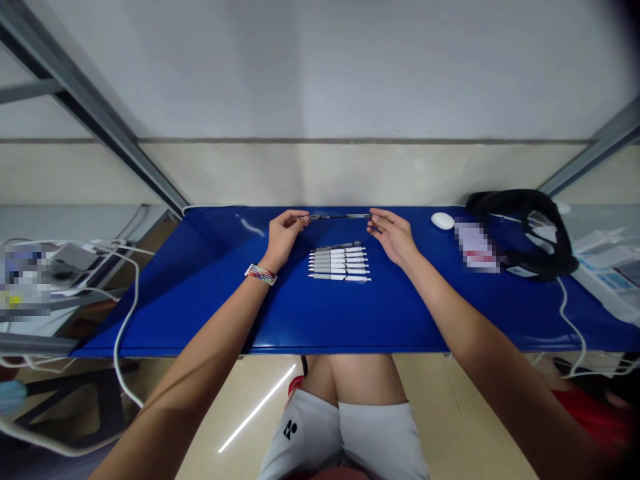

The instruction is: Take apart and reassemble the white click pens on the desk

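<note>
One broad blue counter [280, 327] is reached across by the left hand [283, 237] and the right hand [394, 236], their fingertips placed beyond a row of white-and-grey pens [337, 263] and the darker pen [340, 247] laid along its far side. Between the hands, a single dark pen [337, 217] is held, one end pinched in the fingertips of each. Its long axis is stretched left to right, nearly parallel to the row; neither hand is set clearly nearer. Whether the counter is touched by it cannot be told.
</note>
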`<state>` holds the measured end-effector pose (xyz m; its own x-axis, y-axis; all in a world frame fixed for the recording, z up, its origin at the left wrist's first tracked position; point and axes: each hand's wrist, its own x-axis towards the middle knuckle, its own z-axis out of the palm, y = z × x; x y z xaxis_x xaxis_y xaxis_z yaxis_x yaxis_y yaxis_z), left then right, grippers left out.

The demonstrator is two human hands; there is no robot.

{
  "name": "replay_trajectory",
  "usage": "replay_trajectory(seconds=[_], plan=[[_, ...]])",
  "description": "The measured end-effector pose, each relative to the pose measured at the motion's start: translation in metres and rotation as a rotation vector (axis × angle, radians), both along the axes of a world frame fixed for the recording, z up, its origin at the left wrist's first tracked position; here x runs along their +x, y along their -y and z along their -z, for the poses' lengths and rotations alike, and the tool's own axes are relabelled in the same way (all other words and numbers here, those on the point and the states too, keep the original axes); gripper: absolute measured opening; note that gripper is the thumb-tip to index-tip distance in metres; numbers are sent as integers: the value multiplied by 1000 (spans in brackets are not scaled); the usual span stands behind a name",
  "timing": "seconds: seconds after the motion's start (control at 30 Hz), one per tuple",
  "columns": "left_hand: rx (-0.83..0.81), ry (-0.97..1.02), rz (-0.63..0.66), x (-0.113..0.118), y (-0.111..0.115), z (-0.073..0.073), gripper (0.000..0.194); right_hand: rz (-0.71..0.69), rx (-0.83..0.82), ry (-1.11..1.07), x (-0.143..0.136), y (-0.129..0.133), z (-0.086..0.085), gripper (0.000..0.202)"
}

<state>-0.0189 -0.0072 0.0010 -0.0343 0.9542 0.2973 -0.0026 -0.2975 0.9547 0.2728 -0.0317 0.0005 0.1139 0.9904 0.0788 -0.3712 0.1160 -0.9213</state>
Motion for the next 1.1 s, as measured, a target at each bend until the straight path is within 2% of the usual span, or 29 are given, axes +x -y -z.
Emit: replay_trajectory(seconds=[0.47,1.1], plan=[[17,-31,-16,1,1,0,23,59,70,72,0,-1,1,29],[5,-21,0,0,-1,1,27,69,34,66,0,-3,6,37]])
